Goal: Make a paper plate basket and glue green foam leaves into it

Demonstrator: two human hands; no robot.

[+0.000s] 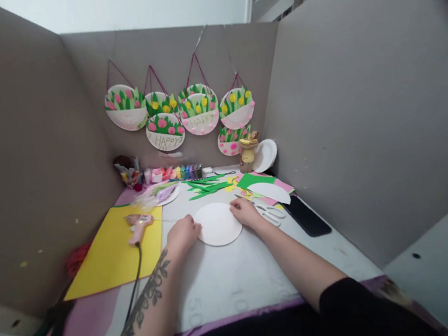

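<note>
Both bare forearms reach forward and converge slightly toward the middle. The left hand (183,234), at the end of a tattooed forearm, is loosely curled with knuckles up and fingertips pointing right. The right hand (245,212), its upper arm in a black sleeve, lies palm down with fingers bent, level with the left and near it.

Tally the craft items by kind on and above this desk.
Hanging tulip-decorated paper plate baskets: 6
Plain white round paper plate between left hand and right hand: 1
Pink glue gun: 1
Yellow foam sheet: 1
White-handled scissors: 1
Total: 10
</note>
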